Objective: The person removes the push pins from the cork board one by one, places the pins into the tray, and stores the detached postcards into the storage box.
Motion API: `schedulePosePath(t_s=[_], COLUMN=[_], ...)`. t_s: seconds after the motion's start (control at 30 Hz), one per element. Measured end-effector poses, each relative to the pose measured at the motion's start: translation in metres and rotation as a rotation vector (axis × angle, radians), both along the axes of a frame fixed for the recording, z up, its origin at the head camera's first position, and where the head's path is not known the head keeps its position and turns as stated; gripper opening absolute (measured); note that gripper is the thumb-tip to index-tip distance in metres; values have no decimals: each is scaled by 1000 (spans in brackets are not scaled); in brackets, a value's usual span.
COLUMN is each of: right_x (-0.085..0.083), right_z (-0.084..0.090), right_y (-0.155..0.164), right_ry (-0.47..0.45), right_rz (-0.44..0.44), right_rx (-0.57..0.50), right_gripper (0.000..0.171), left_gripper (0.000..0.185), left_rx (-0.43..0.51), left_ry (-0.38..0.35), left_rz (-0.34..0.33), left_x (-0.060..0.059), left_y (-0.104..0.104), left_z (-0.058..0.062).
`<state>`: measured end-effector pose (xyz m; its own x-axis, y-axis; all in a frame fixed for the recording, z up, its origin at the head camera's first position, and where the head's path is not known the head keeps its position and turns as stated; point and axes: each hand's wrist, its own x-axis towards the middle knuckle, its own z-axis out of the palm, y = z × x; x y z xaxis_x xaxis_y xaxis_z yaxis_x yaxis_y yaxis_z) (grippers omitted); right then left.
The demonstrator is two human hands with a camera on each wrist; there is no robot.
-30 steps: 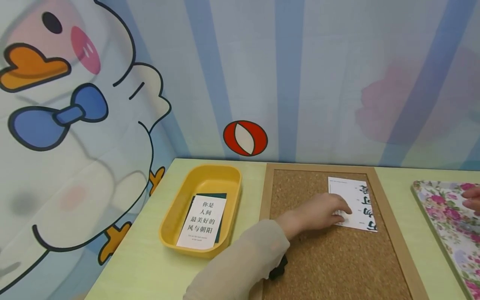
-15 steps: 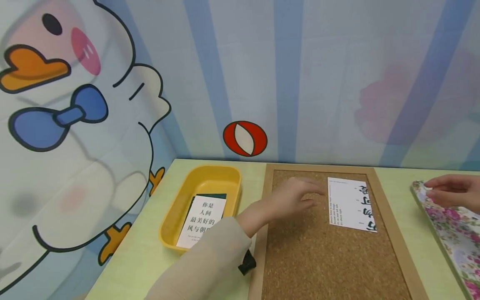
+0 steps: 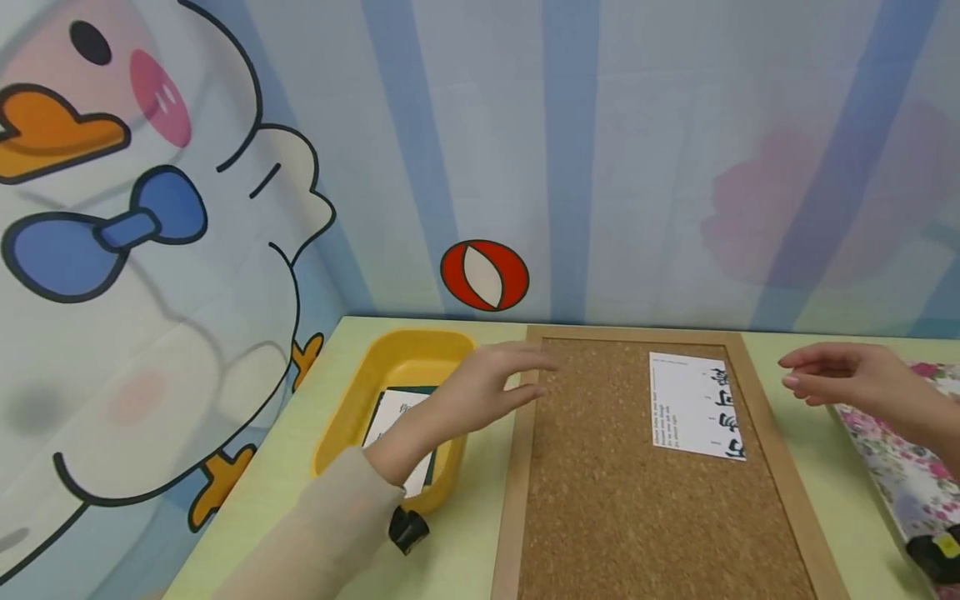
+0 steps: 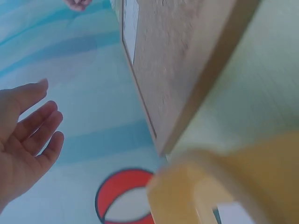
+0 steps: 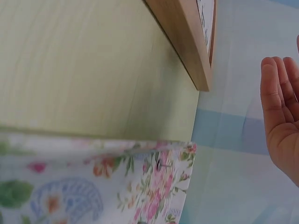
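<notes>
My left hand (image 3: 480,387) hovers over the yellow tray (image 3: 397,335), its fingers extended and nothing between them. In the left wrist view that left hand (image 4: 30,140) shows an empty palm. Inside the tray lie a white printed card (image 3: 390,415) and a dark green one under it, partly hidden by my forearm. A white card (image 3: 693,404) with dark green lettering lies on the cork board (image 3: 615,517), near its top right. To the right of this board my right hand (image 3: 855,379) hangs in the air, fingers nearly straight, thumb apart from them; no held object shows.
A floral-covered board (image 3: 892,450) lies at the right, partly under my right forearm; a small pin-like piece (image 5: 160,164) shows on it in the right wrist view. A wooden frame (image 3: 517,492) borders the cork. Behind the table hangs a printed cloth (image 3: 645,167).
My left hand has left the card on the cork board and moved left to above the tray. My right hand has come left from the floral board toward the cork board.
</notes>
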<state>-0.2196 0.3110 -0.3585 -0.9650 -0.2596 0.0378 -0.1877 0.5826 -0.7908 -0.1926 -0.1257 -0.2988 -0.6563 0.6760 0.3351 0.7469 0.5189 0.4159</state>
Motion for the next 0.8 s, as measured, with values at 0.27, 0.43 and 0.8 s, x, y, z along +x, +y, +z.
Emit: schedulePosePath(t_s=[0.27,0.43,0.8], right_x=[-4,-3,-5], right_z=[0,3,-1], right_y=[-13,-21,-30], right_ry=[-31,-47,-83], right_rz=[48,79,59], right_rx=[-72,-135,-27], right_gripper=[36,20,48], left_gripper=[30,33,32], left_rx=[60,112,80], left_ry=[17,-17,-78], left_rz=[130,201,477], left_x=[12,20,33], left_y=[-52,-86,-145], left_z=[-2,-10,-27])
